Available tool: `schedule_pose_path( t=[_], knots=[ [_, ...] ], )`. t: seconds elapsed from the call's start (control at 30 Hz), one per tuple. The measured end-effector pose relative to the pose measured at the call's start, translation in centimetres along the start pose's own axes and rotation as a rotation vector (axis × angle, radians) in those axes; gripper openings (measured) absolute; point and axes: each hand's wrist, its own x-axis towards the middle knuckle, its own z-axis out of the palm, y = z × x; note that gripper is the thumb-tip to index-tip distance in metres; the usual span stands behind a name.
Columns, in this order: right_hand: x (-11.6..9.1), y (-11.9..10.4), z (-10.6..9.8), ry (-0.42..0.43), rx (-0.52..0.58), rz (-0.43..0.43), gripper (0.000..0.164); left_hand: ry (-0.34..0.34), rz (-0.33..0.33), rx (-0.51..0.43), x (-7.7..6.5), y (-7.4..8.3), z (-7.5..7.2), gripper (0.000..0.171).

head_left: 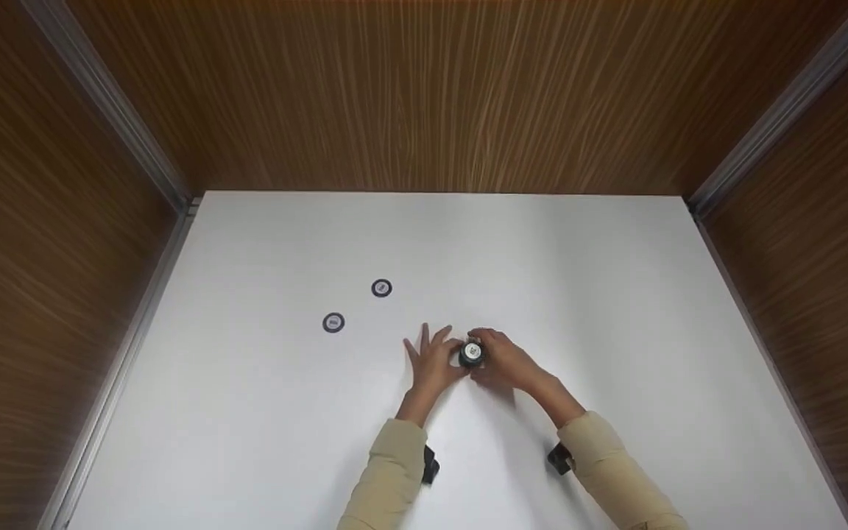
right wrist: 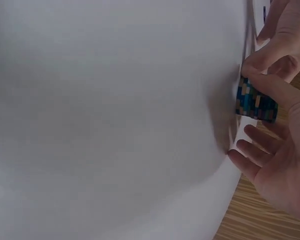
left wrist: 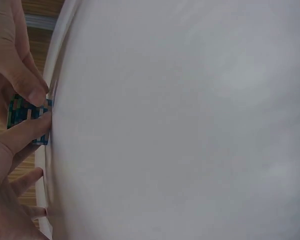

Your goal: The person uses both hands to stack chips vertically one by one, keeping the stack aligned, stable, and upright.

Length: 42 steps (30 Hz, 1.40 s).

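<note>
A short stack of poker chips stands on the white table between the two hands, a pale round label on its top. My left hand pinches it from the left between thumb and index finger, the other fingers fanned out. From the right, my right hand grips the same stack with its thumb and fingers. In the left wrist view the side of the chip stack shows blue and green edges with light blocks. The right wrist view shows the multicoloured chip stack between the hands, partly covered by fingers.
Two single dark-rimmed poker chips lie flat to the left: one chip farther back, another chip nearer. Wood-grain panels enclose the white table at the back and both sides.
</note>
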Motion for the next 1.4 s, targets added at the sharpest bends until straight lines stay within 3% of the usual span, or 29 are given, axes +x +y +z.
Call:
schedule_pose_path(
  t=[0.27,0.7,0.93,1.03,1.17,1.33,1.4],
  knots=[
    [0.0,1.6,1.0,0.081,0.037,-0.044,0.058,0.001,0.006,0.010,-0.1,0.0,-0.1,0.042],
    [-0.1,2.1,1.5,0.089,0.145,-0.003,0.049,-0.026,0.012,-0.051,-0.1,-0.4,-0.4,0.042],
    [-0.5,1.9,1.8,0.078,0.149,-0.016,0.050,-0.055,0.005,-0.174,-0.9,-2.1,-1.7,0.035],
    [-0.6,1.7,1.8,0.074,0.150,-0.033,0.050,-0.017,-0.033,-0.233,-1.2,-3.3,-2.9,0.030],
    [-0.5,1.6,1.8,0.089,0.162,-0.046,0.049,0.088,-0.117,-0.265,-1.2,-5.3,-4.7,0.020],
    [-0.3,1.4,1.8,0.067,0.154,-0.021,0.051,0.263,-0.238,-0.238,-0.7,-8.1,-7.0,0.013],
    [-0.3,1.4,1.9,0.053,0.150,-0.009,0.051,0.298,-0.270,-0.197,-0.5,-9.1,-7.7,0.015]
  ],
)
